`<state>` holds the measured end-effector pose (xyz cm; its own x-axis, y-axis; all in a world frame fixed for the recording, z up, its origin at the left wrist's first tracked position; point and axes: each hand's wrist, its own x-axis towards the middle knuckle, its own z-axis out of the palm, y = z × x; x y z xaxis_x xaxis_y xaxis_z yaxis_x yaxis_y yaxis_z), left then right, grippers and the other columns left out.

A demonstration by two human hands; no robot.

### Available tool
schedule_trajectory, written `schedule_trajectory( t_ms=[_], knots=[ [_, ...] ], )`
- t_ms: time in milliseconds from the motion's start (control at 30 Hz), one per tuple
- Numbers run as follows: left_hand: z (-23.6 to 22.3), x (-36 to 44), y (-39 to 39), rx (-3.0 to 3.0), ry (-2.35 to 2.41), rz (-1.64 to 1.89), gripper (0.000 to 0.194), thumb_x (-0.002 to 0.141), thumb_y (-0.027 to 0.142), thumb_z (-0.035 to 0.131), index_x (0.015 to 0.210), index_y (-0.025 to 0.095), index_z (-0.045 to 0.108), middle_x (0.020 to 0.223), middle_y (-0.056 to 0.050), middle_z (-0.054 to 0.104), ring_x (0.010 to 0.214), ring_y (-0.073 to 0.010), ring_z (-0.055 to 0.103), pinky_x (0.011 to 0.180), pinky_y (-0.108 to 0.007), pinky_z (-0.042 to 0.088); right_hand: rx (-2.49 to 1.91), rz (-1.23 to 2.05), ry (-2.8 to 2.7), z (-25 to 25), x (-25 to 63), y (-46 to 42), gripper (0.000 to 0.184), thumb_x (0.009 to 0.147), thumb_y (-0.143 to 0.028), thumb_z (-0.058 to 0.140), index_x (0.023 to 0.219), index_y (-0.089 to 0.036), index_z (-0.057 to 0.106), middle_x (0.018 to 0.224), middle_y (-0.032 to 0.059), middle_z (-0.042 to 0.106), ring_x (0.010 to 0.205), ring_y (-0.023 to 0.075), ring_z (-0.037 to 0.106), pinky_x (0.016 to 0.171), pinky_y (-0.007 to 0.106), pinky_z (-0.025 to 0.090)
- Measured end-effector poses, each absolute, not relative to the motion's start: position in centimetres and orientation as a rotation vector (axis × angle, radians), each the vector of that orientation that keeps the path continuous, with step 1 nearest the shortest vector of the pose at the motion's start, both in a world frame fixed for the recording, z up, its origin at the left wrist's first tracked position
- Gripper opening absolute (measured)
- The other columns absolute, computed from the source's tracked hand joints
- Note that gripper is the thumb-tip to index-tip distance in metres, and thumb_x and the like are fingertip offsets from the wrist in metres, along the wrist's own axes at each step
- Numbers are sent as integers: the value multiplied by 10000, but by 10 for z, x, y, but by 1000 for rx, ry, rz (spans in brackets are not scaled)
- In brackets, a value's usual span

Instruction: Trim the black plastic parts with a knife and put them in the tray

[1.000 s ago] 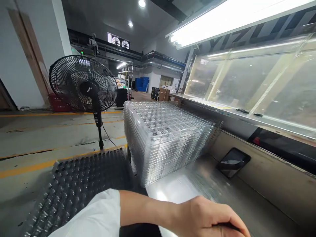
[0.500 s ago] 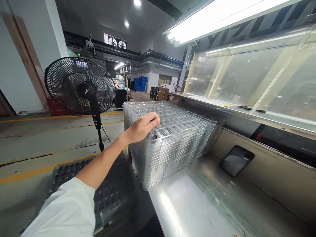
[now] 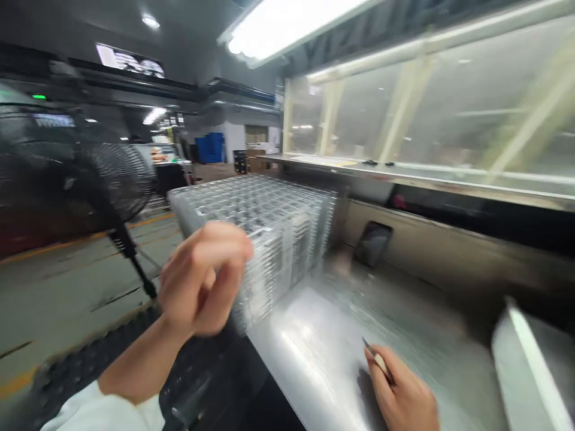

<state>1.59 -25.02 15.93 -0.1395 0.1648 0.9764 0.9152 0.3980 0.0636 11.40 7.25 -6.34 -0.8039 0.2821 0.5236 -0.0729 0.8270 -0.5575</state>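
My left hand [image 3: 204, 278] is raised at the near left corner of a stack of clear plastic trays [image 3: 274, 251]. Its fingers are curled in a pinch and smeared by motion, so whatever may lie between them cannot be made out. Low on the right, my right hand [image 3: 404, 389] is closed round a slim pointed tool [image 3: 380, 361] with a dark tip and a pale handle. The tool points up and left, above the shiny metal worktop [image 3: 309, 335]. The top tray is divided into many small compartments.
A black standing fan [image 3: 121, 227] is at the left. Behind the worktop, a dark phone-like slab [image 3: 374, 243] leans against the back panel. A shelf [image 3: 404, 173] runs above it under a bright tube light [image 3: 291, 27]. A pale upright panel [image 3: 516, 353] stands at the right.
My left hand has come off the top tray, back toward me, its fingers curled. The view has swung right, bringing my right hand and the pointed tool into sight.
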Motion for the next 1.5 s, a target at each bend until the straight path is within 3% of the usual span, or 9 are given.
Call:
schedule_trajectory(
  t_ms=[100,167,267,367,533,733,867,1000,1500],
  knots=[
    [141,40,-209,-1400,-1508,-744,140,981,244,541,1022,291,666,802,-29,718,803,-242,730,714,-444,631,-112,662,-2485,-57,117,66,332,991,-346,409,816,-225,665,696,22,658,571,178,602,573,282,396],
    [126,43,-171,-1607,-1393,-752,167,931,173,562,1046,238,664,794,-36,720,772,-222,723,707,-410,633,-108,619,-2543,-51,118,64,294,969,-270,404,795,-220,635,715,23,667,605,176,603,595,282,367],
    [107,44,-117,-1705,-1305,-776,185,872,109,591,1040,153,655,806,-67,724,779,-208,718,743,-371,621,-121,586,-2563,-47,122,62,264,953,-249,411,762,-221,591,706,25,667,606,180,600,583,285,333],
    [103,40,-101,-1674,-1310,-787,170,891,145,581,1042,173,652,846,-55,734,857,-206,731,824,-361,615,-99,555,-2559,-49,127,63,274,962,-259,409,749,-227,578,680,21,653,587,187,605,571,289,324],
    [116,15,-164,-1325,-1566,-578,259,904,168,631,1150,246,660,1056,-52,755,1131,-243,708,1025,-428,566,-30,611,-2594,-58,121,70,299,1004,-348,417,861,-247,658,731,2,682,615,197,646,593,288,373],
    [121,-19,-263,-828,-1789,-290,471,876,267,742,1331,254,623,1345,-120,664,1341,-355,585,1141,-568,457,-133,709,-2636,-61,119,69,363,987,-448,407,882,-268,703,737,5,695,604,207,651,567,295,395],
    [114,-30,-287,-780,-1890,-308,416,905,342,723,1299,235,639,1289,-119,697,1254,-336,641,1090,-530,497,-244,729,-2655,-59,118,67,397,962,-525,414,876,-281,715,615,-11,621,476,193,551,498,287,362],
    [107,-30,-286,-738,-1902,-376,324,911,376,704,1194,224,665,1177,-97,740,1165,-306,684,1065,-525,513,-265,699,-2662,-58,117,66,421,953,-551,412,879,-279,725,653,3,653,509,206,580,504,293,380],
    [91,-29,-296,-724,-1867,-444,367,951,404,648,1285,254,637,1340,-98,697,1279,-311,638,1139,-569,469,-262,711,-2692,-62,118,68,393,942,-537,420,908,-294,727,739,-11,700,572,208,622,537,303,403]
  ],
)
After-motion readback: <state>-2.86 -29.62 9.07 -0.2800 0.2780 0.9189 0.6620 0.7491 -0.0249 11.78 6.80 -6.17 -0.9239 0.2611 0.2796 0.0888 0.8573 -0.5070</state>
